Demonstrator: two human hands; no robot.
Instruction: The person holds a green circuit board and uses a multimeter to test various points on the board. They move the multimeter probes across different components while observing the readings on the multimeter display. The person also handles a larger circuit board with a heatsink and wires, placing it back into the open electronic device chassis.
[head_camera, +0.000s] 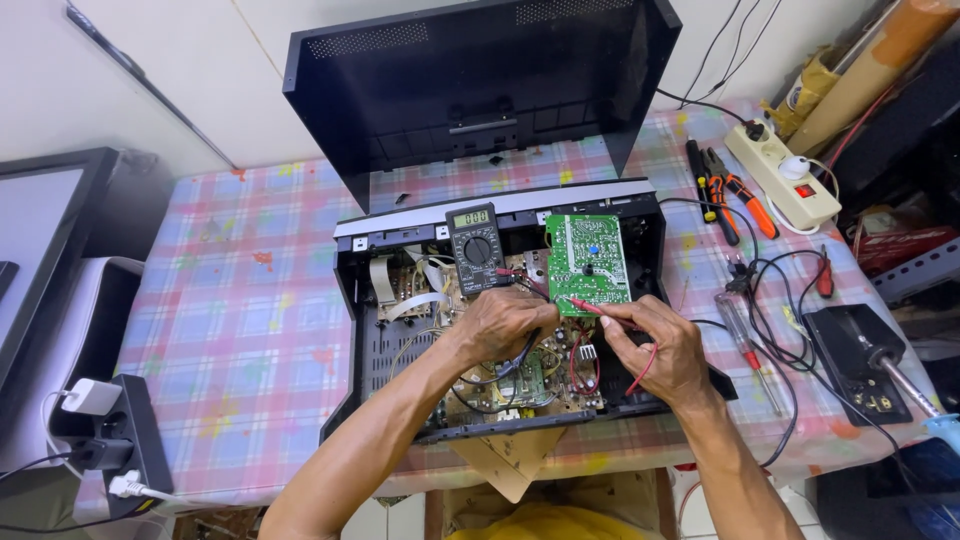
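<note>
My right hand (655, 352) is pinched around a thin red test probe (588, 306), its tip touching the lower edge of the green rectangular circuit board (587, 262); a red lead (640, 375) trails down out of that hand. My left hand (508, 322) sits just left of the board's lower corner, fingers curled tight around a black probe lead (517, 358) that loops below the palm; I cannot see the black tip itself, as the knuckles hide it.

The board stands tilted up inside the open black metal chassis (372, 345), over tan boards, ribbon cables and small parts. Just left of the board, a black handheld multimeter with a grey display and round dial (477, 247) leans on the chassis's silver rear edge. Behind the board, the black removed cover (470, 90) stands upright against the wall.

All this rests on a pink and blue checked tablecloth (245, 320). Right of the board lie orange-handled pliers (742, 198), a clear-handled screwdriver (745, 345) and a white power strip with a red switch (782, 175). Further right of the board stands a black soldering iron holder (858, 362). Far left of the board, a black power strip (135, 440) holds a white charger (88, 397).
</note>
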